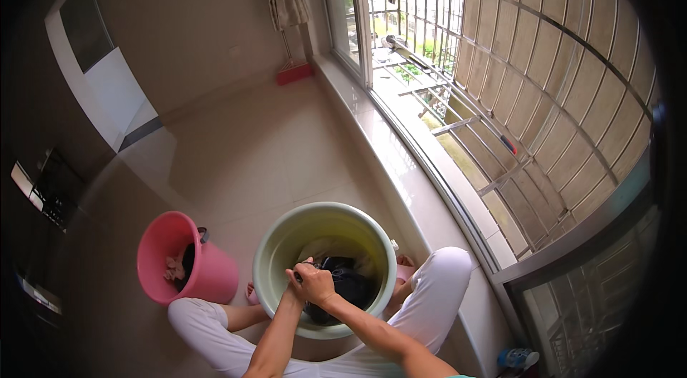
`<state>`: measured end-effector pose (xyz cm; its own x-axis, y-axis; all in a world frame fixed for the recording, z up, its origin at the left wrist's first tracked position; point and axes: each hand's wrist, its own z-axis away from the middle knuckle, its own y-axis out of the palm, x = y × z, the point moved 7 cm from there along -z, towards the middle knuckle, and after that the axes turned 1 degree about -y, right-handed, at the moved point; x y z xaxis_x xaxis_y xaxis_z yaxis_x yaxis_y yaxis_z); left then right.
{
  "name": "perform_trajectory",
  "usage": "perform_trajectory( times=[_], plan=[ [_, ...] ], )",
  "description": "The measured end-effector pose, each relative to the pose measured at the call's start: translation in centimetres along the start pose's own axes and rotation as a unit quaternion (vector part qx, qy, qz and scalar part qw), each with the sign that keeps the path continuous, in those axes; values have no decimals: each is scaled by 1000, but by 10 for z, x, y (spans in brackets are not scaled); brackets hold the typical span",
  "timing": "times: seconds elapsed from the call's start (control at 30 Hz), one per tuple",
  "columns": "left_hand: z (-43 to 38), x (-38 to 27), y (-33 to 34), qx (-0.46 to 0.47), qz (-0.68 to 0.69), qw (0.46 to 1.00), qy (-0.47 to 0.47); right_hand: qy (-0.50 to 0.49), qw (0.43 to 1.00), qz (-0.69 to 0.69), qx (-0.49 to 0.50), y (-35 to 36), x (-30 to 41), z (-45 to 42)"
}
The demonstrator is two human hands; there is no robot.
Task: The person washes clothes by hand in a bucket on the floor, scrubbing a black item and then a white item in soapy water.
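A large pale plastic tub stands on the floor between my knees. Dark wet clothing lies in yellowish water inside it, with a light-coloured cloth towards the far side. Both hands meet over the tub's left half, clenched together on a bunched piece of dark fabric. My right hand lies across the front and partly hides my left hand. Only small bits of the gripped fabric show between the fingers; whether it joins the clothing below, I cannot tell.
A pink bucket holding dark and pale pink cloth stands left of the tub. On the right runs a tiled window ledge with a barred window beyond. A red dustpan sits by the far wall; a bottle lies at lower right.
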<state>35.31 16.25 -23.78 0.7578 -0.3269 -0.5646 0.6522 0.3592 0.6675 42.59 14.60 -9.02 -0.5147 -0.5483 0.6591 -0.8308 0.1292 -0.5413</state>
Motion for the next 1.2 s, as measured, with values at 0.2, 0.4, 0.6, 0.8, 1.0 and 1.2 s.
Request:
perform_trajectory(
  times=[0.2,0.4,0.6,0.8,1.0,1.2],
  plan=[
    [26,-18,7,-63,-118,991,12,127,991,41,30,0,-30,-12],
    [50,-62,22,43,-362,921,138,253,952,-141,99,-19,-68,-25],
    [76,-45,35,164,-537,828,-11,181,913,-338,138,-47,-47,-45],
    [54,-48,8,70,-405,911,29,185,951,-181,169,-62,-85,-40],
    [65,-76,15,58,-415,888,189,152,925,22,348,-28,-82,-11],
    [101,-94,107,190,-576,755,248,143,919,-106,352,4,-64,-1]
  ],
)
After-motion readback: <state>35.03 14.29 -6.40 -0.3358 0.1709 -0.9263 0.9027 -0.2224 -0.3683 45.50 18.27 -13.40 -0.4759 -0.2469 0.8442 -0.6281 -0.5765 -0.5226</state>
